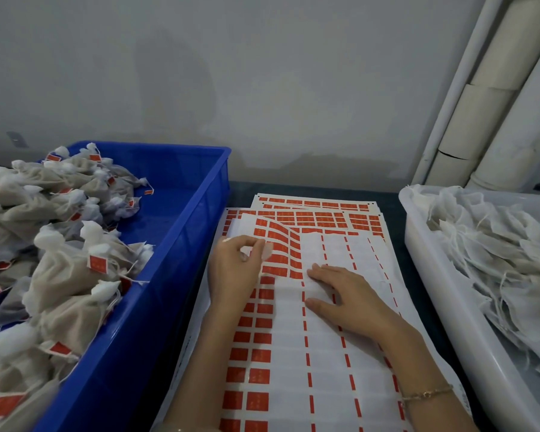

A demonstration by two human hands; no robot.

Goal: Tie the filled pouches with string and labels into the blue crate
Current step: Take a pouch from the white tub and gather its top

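Observation:
A stack of white sheets with red labels (293, 338) lies in the middle of the dark table. My left hand (236, 269) pinches a strip of red labels (278, 247) and lifts it off the top sheet, so it curls upward. My right hand (346, 294) rests flat on the sheet beside it, fingers straight. The blue crate (181, 232) at the left holds several tied pouches (72, 269) with red labels on their strings. At the right, a white tub (434, 275) holds several pale pouches with loose strings (496, 251).
More label sheets (318, 210) fan out behind the top one. A grey wall stands close behind the table. White pipes (493, 98) run up the right corner. The crate and the tub flank the sheets closely on both sides.

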